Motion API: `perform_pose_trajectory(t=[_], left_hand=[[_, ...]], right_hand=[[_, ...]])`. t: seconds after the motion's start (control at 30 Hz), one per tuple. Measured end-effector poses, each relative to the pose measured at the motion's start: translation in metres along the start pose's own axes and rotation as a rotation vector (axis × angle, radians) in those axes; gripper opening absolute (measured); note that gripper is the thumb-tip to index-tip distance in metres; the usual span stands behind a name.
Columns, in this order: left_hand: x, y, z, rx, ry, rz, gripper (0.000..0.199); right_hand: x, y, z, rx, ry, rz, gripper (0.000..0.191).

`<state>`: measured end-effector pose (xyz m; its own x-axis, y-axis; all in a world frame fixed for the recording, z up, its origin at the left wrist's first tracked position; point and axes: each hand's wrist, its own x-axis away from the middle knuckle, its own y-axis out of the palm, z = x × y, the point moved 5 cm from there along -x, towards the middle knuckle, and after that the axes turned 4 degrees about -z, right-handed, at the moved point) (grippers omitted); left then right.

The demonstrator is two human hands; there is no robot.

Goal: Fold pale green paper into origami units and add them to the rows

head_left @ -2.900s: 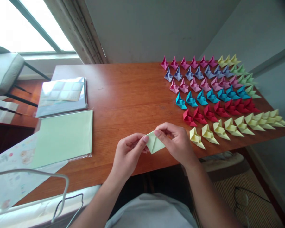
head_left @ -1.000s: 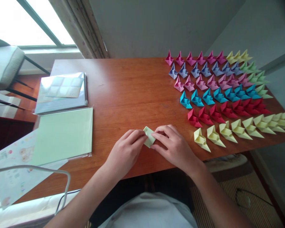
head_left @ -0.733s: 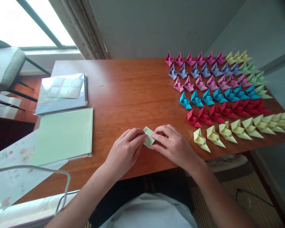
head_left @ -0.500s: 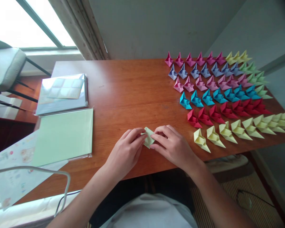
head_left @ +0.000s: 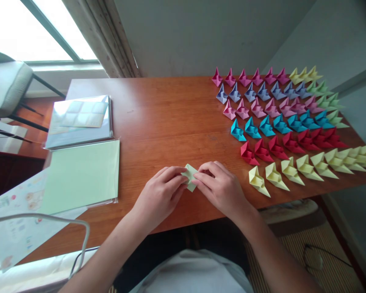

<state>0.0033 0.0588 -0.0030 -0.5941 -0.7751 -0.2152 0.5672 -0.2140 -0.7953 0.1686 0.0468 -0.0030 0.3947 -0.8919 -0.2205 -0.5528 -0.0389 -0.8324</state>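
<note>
Folded paper (head_left: 190, 172), one pale green piece, is at the lower centre of the frame, over the worktop (head_left: 167, 114). Two hands hold it: the left hand (head_left: 161, 192) has its grip closed on the left edge, and the right hand (head_left: 223, 188) pinches the right corner between fingers and thumb. Rows of folded figures fill the right of the frame: six magenta figures (head_left: 257, 79) with three yellow figures (head_left: 313, 75) at the top, then seven purple figures (head_left: 264, 94), seven pink figures (head_left: 258, 110), seven blue figures (head_left: 266, 127) and seven red figures (head_left: 247, 155). Five pale green figures (head_left: 335, 121) overlap at the right ends. The nearest row has about nine cream figures (head_left: 258, 182), crowded at the right. At left lie two packs: one grey pack (head_left: 79, 136) and one green pack (head_left: 82, 177).
</note>
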Motion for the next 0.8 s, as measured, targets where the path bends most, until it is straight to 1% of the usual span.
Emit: perform_pose_trajectory(t=[0.1,0.27,0.4,0.53,0.67,0.8], left_hand=[[0.0,0.002,-0.003,-0.007,-0.007,0.009,0.014],[-0.001,0.001,-0.001,-0.003,-0.016,-0.001,0.015],[-0.002,0.001,0.001,-0.003,-0.02,0.002,0.015],[0.001,0.001,0.001,-0.047,-0.021,0.017,0.014],[0.006,-0.005,-0.002,-0.111,-0.111,0.084,0.01],[0.009,-0.01,-0.005,-0.128,-0.173,0.078,0.011]], right_hand=[[0.001,-0.001,0.001,-0.024,-0.005,-0.024,0.018],[0.0,0.003,0.001,-0.064,-0.023,-0.04,0.026],[-0.004,0.008,0.001,-0.089,-0.01,-0.042,0.015],[-0.009,0.011,0.003,-0.135,0.04,-0.042,0.015],[-0.01,0.009,0.003,-0.162,0.063,-0.034,0.015],[-0.01,0.009,0.003,-0.173,0.063,-0.025,0.015]])
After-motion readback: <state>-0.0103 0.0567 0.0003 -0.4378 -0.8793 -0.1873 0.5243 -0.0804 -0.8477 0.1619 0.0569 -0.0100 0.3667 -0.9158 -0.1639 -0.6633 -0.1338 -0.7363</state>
